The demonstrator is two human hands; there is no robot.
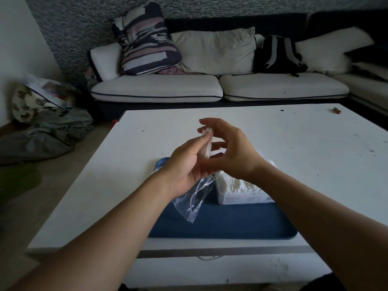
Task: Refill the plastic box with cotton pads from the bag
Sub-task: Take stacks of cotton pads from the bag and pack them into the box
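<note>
My left hand [186, 164] holds a clear plastic bag [194, 201] raised above the blue tray [220, 223]; the bag's lower part hangs down crumpled. A few white cotton pads [206, 143] stick up at the bag's top, between my left fingers and my right hand [228, 152]. My right fingers curl around the pads' top edge. Under my right wrist stands the plastic box [241, 193], filled with white cotton pads, on the tray.
The tray lies on a white low table [315, 154]. A small orange object [337, 110] lies at the table's far right corner. A sofa [210, 87] with cushions and a black backpack [279, 54] stands behind. Clothes lie on the floor at left.
</note>
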